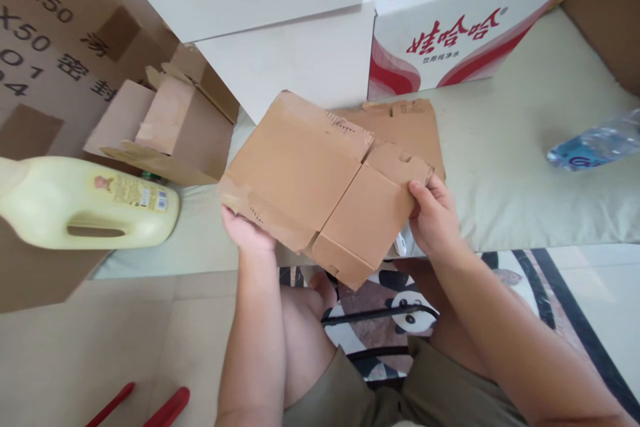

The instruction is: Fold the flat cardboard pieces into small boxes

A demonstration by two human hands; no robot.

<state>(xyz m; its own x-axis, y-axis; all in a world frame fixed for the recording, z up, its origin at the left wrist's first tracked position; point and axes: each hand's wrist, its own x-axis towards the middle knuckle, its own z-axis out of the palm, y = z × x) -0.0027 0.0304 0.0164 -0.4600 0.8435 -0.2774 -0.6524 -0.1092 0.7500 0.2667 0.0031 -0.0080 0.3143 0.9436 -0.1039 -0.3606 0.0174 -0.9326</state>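
A flattened cardboard box (300, 167), brown with creases and torn edges, is held up between my two hands. My left hand (247, 230) grips its lower left edge, with most of the fingers hidden underneath. At the right end, my right hand (434, 210) pinches a flap corner between the thumb on top and fingers behind. Behind the held piece, another flat cardboard piece (417, 123) lies on the pale green cloth surface (510, 180). A small white object (401, 244) shows partly beneath the cardboard near my right hand.
Large white boxes (295, 60) and a red-and-white carton (450, 40) stand at the back. Left are small open cardboard boxes (175, 120), a pale yellow jug (100, 203) and a big printed carton (45, 33). A water bottle (595, 143) lies right. Red handles (167, 407) show at lower left.
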